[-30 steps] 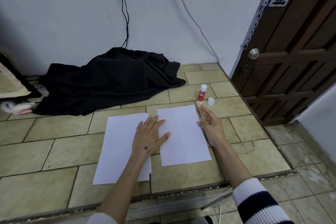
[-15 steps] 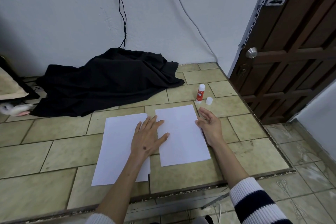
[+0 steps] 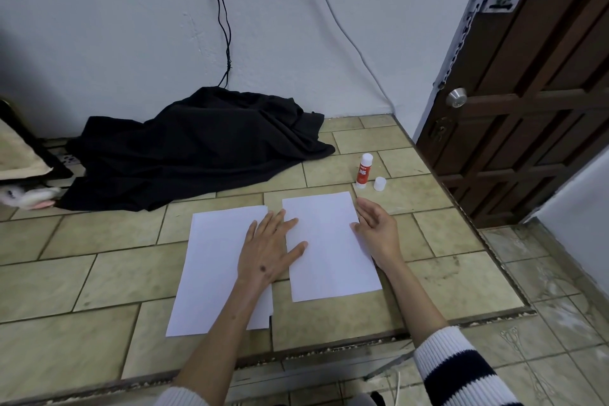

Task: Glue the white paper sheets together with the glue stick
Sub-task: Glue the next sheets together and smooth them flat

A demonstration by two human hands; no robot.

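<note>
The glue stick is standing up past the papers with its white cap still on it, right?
Not quite. In the head view the glue stick does stand upright beyond the papers, but its cap is off, standing on the tiles beside it.

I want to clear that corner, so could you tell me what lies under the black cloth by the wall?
The black cloth lies heaped on the tiled surface, and a black cable runs down the wall into it. Whatever bulges beneath it is fully covered, so I cannot tell.
</note>
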